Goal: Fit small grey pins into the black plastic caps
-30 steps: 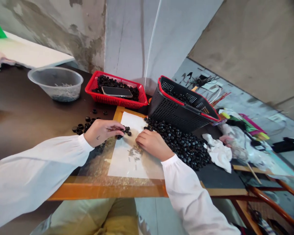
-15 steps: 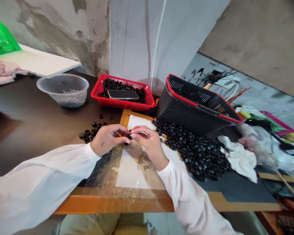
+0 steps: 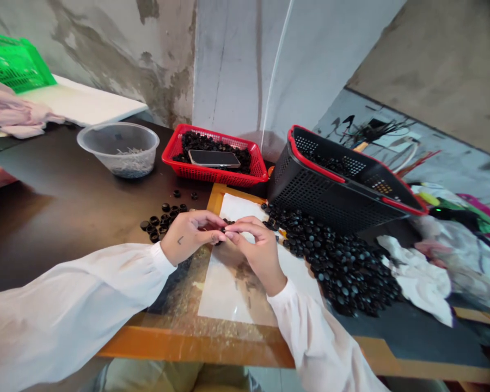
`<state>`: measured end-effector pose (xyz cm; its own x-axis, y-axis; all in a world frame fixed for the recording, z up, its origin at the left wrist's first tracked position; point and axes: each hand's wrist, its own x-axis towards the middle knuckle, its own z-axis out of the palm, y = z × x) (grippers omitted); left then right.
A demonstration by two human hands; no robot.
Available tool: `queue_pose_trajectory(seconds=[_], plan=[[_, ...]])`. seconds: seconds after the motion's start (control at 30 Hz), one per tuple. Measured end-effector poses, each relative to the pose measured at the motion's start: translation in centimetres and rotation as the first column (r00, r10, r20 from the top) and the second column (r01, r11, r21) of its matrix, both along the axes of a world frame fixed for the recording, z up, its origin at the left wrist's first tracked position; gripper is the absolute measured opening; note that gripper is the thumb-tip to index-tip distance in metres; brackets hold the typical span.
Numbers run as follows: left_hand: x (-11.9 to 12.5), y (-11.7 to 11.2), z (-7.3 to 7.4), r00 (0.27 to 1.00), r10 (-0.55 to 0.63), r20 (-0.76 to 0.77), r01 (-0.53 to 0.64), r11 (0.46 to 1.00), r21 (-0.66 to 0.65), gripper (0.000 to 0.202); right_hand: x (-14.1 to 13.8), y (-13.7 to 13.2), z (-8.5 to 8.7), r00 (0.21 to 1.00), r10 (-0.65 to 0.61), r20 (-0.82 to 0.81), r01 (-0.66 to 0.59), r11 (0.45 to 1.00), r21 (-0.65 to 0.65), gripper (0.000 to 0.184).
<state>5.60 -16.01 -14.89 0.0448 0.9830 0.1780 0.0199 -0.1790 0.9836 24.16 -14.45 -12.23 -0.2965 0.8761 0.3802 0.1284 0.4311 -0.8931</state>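
Centrally, left hand (image 3: 190, 238) fingers pinched closed, right hand (image 3: 258, 246) likewise, tips touching, contents hidden.

**Even daylight; right edge blurred**

Soft, diffuse daylight is recorded, the wall (image 3: 237, 65) being brightest. A dull sheen is noted on the dark table (image 3: 65, 207). A faint shadow is thrown on the sheet (image 3: 228, 294) under the right hand (image 3: 257, 247). The cap (image 3: 219, 239) pinched against the left hand (image 3: 190, 237) is barely resolved. The sleeve (image 3: 65, 316) is almost blown out. The cloth (image 3: 420, 277) is smeared; lines are bent towards the edges.
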Motion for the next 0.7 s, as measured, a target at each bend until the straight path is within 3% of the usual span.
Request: queue_pose_trajectory(seconds=[0.07, 0.2, 0.27, 0.4, 0.5, 0.7], plan=[[0.1, -0.1, 0.3, 0.999, -0.022, 0.024, 0.023, 1.000, -0.012, 0.035, 0.1, 0.0, 0.1, 0.998, -0.013, 0.055, 0.011, 1.000, 0.028, 0.009], [-0.1, -0.2, 0.6, 0.999, -0.021, -0.034, 0.021, 1.000, 0.000, 0.062, 0.3, 0.0, 0.1, 0.983, -0.041, 0.177, 0.032, 0.998, 0.052, 0.011], [-0.1, -0.2, 0.7, 0.999, -0.033, 0.014, 0.034, 0.999, -0.041, 0.067, 0.5, 0.1, 0.0, 0.985, -0.020, 0.172, 0.012, 0.999, 0.052, 0.013], [0.0, 0.0, 0.9, 0.976, -0.090, 0.197, 0.117, 0.985, -0.129, 0.067, 0.5, 0.4, -0.6, 0.993, 0.114, 0.041, -0.114, 0.993, -0.009, 0.024], [0.0, 0.0, 1.2, 0.965, -0.132, 0.228, 0.166, 0.977, -0.137, 0.067, 0.3, 0.7, -1.2, 0.976, 0.196, -0.095, -0.204, 0.975, -0.087, 0.022], [0.3, 0.3, 1.5, 0.972, -0.164, 0.170, 0.188, 0.973, -0.134, 0.070, -0.3, 0.6, -1.3, 0.956, 0.162, -0.244, -0.211, 0.959, -0.190, 0.017]])
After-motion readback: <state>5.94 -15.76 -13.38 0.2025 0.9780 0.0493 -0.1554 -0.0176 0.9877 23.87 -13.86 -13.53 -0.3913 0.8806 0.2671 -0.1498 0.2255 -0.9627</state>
